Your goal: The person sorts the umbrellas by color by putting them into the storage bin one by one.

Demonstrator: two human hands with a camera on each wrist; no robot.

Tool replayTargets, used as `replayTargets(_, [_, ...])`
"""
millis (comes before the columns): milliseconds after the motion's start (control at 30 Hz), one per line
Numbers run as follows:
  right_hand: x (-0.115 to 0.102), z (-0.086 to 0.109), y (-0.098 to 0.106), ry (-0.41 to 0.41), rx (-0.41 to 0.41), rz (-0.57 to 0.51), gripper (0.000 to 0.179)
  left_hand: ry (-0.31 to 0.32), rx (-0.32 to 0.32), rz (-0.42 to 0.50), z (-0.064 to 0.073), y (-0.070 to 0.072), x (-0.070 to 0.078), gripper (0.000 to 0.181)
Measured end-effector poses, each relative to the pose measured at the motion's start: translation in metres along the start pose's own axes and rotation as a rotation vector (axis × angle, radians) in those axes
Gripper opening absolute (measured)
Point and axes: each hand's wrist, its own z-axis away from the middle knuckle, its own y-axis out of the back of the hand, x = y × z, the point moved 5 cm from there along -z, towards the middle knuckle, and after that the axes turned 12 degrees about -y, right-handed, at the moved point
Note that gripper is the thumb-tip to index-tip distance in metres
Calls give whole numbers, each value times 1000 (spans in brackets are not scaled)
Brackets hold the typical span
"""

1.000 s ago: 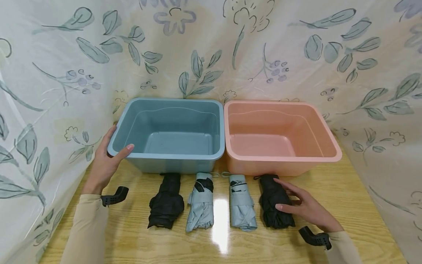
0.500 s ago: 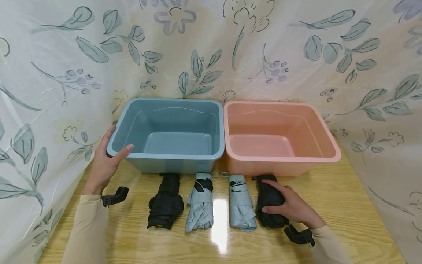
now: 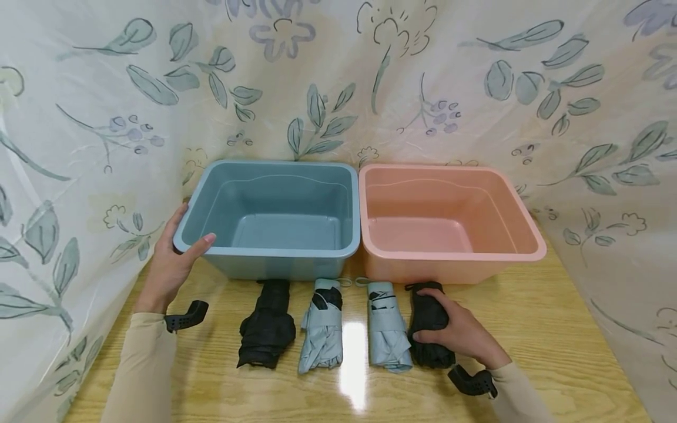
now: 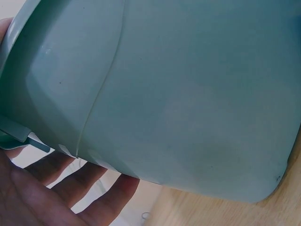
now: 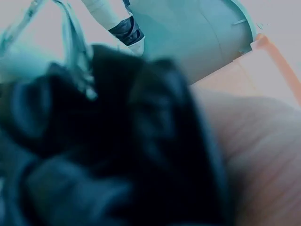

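Note:
At the left, my left hand (image 3: 171, 258) holds the front left corner of a blue plastic bin (image 3: 280, 251), thumb over the rim and fingers along the outside wall. The left wrist view shows those fingers (image 4: 110, 200) against the bin's wall. My right hand (image 3: 460, 329) grips a black folded umbrella (image 3: 427, 311), thumb on its near left side and fingers across its top. Dark fabric of that umbrella fills much of the right wrist view, blurred. Just left of it lies a light blue folded umbrella (image 3: 388, 335), its wrist loop toward the bins.
A pink bin (image 3: 452, 257) stands beside the blue one; only their inner floors show inside. Another light blue umbrella (image 3: 322, 338) and another black umbrella (image 3: 267, 329) lie in the same row on the wooden table (image 3: 222, 388). A floral curtain (image 3: 338, 76) encloses the back and sides.
My right hand has moved left and its grip has closed around the right-hand black umbrella, which has shifted slightly left toward the light blue one. The left hand stays on the blue bin.

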Motion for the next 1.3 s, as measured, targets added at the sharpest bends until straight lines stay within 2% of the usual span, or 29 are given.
replayTargets(133, [7,6,0,79,76,-40,86,1,-1,-19,1,0,-1,87])
replayTargets(267, [5,20,1,170,150,-57,87,-1,1,-31,1,0,-1,87])
replayTargets(567, [-20,56,13,282,260,-27,91,10,4,-38,2,1,-1,87])
replayTargets(833, [-59,81,39,434,307,-34,97,21,4,-33,1,2,-1,87])
replayTargets(1067, [-96,80,73,583,337,38,101,21,1,-38,0,1,0,87])
replayTargets(1300, [-130,59,106,665,314,30,103,16,-2,-47,-1,-1,1,88])
